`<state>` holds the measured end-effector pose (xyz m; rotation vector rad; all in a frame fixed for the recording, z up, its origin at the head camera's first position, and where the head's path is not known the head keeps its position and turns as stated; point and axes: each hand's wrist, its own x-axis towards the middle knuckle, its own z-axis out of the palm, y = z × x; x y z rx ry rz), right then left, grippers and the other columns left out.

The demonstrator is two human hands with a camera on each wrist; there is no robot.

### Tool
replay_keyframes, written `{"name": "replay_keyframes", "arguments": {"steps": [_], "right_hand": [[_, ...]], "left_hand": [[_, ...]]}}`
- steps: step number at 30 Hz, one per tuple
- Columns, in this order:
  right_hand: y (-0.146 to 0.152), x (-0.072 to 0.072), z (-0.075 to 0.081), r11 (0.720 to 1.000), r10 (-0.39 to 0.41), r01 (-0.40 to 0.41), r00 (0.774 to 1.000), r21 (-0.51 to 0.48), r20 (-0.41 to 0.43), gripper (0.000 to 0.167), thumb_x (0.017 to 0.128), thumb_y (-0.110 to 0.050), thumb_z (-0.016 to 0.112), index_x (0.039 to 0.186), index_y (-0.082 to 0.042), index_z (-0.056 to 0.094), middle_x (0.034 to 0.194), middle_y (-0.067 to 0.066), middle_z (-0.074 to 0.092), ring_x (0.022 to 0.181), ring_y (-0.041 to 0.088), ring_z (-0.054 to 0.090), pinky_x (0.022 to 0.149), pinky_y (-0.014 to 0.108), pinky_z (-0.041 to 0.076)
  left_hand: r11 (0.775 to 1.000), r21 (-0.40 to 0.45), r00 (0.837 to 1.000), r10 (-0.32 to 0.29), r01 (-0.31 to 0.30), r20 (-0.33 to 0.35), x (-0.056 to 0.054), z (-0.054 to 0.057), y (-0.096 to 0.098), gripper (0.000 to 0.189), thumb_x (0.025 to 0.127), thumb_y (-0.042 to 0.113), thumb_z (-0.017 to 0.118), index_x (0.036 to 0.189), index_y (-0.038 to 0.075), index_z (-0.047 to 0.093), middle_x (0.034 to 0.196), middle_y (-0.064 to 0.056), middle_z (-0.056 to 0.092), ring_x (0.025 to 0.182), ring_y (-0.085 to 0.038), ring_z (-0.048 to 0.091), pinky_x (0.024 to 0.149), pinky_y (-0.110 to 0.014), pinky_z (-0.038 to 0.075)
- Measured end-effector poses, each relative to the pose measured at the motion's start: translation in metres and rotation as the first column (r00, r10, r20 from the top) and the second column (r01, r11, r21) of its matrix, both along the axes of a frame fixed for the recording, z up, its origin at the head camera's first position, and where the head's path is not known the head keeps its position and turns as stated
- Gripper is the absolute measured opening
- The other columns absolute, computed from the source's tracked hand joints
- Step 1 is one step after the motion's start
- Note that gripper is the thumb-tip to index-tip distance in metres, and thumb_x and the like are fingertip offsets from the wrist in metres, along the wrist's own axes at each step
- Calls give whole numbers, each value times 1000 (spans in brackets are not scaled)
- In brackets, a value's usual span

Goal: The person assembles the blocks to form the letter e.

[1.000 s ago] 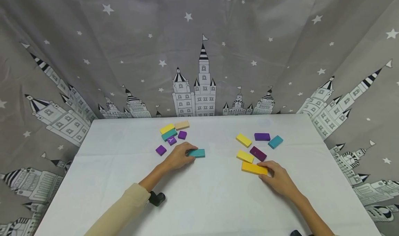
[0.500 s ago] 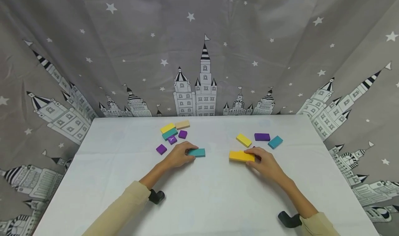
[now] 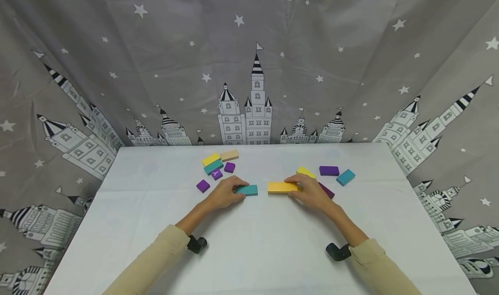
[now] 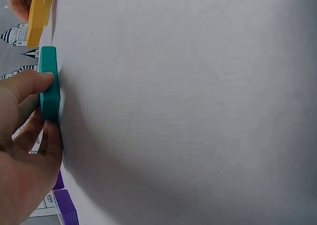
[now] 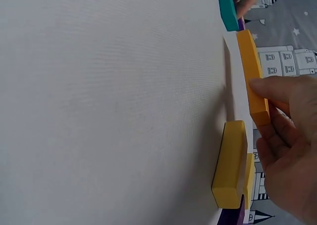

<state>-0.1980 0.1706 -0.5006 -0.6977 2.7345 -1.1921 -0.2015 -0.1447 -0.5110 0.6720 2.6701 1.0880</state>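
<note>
My left hand point(image 3: 225, 194) pinches the left end of a teal block point(image 3: 249, 190) between thumb and fingers, low over the white tabletop. My right hand point(image 3: 309, 193) grips the right end of a longer orange-yellow block point(image 3: 278, 187), thumb on the near side. A small gap separates the two blocks, which lie nearly in line. In the right wrist view the orange-yellow block point(image 5: 251, 61) hangs above the cloth, with its shadow apart from it. Below it there, a yellow block point(image 5: 229, 165) rests on the table; the right hand hides this block in the head view.
Left of centre lie a yellow block point(image 3: 211, 159), a second teal block point(image 3: 213, 167), a tan block point(image 3: 229, 155) and several small purple cubes point(image 3: 203, 186). On the right are a purple block point(image 3: 329, 171), a blue block point(image 3: 345, 177), a maroon block point(image 3: 327, 191) and another yellow block point(image 3: 306, 171).
My right hand has picked up the orange-yellow block and carried it left and away from me, toward the teal block. The left hand has stayed in place, gripping the teal block.
</note>
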Motion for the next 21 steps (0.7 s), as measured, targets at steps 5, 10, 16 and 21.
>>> {"name": "replay_keyframes", "arguments": {"steps": [5,10,16,21], "right_hand": [[-7,-3,-1,999,-3,2,1000,35,17,37,87,-4,75,123,-3,68,123,11,67,118,28,59,103,46,45],[-10,-6,-4,998,5,-7,999,67,32,38,87,-5,75,124,-3,68,124,12,66,118,28,58,103,45,45],[-11,-7,-6,996,20,-22,999,84,28,38,87,-3,76,124,-2,68,122,12,66,115,29,59,102,46,46],[-13,-8,-8,995,41,-45,998,94,43,37,88,-4,75,124,-2,68,122,12,67,113,28,59,102,46,46]], "left_hand": [[1000,-4,1000,5,-5,21,0,1,4,36,89,6,74,124,2,68,115,-8,65,101,-19,58,93,-38,50],[1000,-18,999,19,-18,41,-2,2,7,38,89,7,74,126,3,68,116,-7,65,102,-18,58,94,-37,49],[1000,-17,999,9,-8,41,-3,0,9,38,89,7,74,126,3,68,116,-7,65,102,-18,58,93,-36,50],[999,-26,999,-27,27,28,-3,0,12,38,90,7,73,127,2,67,117,-9,65,104,-20,58,95,-37,49]]}}
